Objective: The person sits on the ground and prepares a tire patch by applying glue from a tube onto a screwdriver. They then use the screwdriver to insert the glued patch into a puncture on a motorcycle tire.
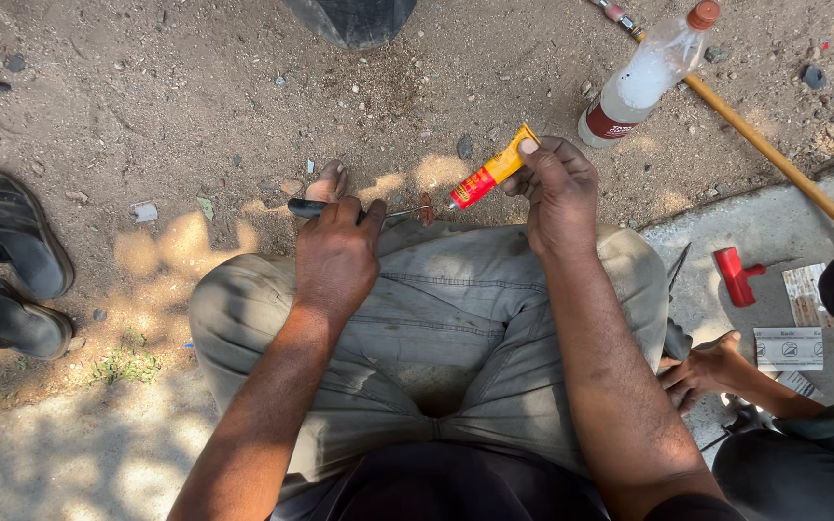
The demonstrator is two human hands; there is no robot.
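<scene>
My right hand (557,188) grips a small red and yellow glue tube (489,177), nozzle pointing down and left. My left hand (335,246) holds a thin metal tool with a black handle (309,206), its slim shaft (407,211) reaching right to the tube's nozzle. Both hands hover above my knees in grey trousers (456,318). My toes (325,180) show on the sandy ground just beyond the left hand.
A clear plastic bottle with an orange cap (644,72) lies at the upper right beside a long wooden stick (774,154). Black sandals (12,260) sit at the left. Another person's hand (702,367), a red tool (734,275) and paper packets (789,347) lie on the concrete slab at right. A black tyre (351,17) is at the top.
</scene>
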